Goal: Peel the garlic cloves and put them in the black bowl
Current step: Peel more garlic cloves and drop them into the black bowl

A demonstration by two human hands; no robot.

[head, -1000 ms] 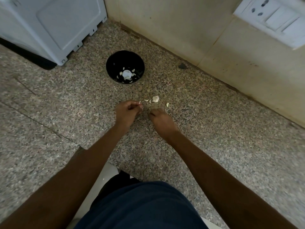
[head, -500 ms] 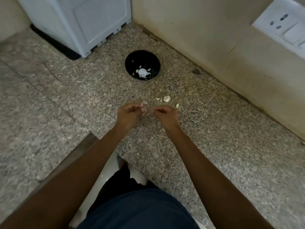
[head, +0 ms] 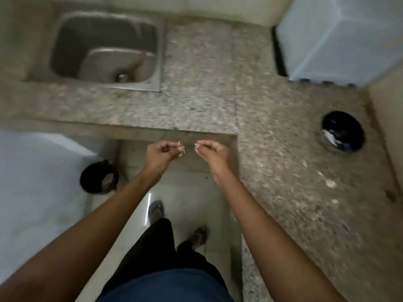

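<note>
Both hands are held out over the inner corner of the granite worktop (head: 283,171), near the middle of the frame, above the floor rather than the stone. The left hand (head: 162,152) has its fingers curled, with thumb and fingertips pinching something small and pale at its tip; the right hand (head: 212,151) does the same, pinching a small pale scrap toward the left hand. The two pinches point at each other with a narrow gap between them. The frame is blurred, so I cannot tell whether these bits are garlic skin or clove.

The black bowl (head: 343,131) sits on the worktop at the right of the frame, well apart from both hands and closer to the right one. Something white lies inside it against its left wall. A few pale scraps (head: 330,183) lie on the worktop below the bowl, toward the lower right.

A steel sink (head: 104,51) is set into the worktop at the upper left. A white appliance (head: 340,38) stands at the upper right. A dark round bin (head: 99,177) sits on the floor at the left, below the left hand.
</note>
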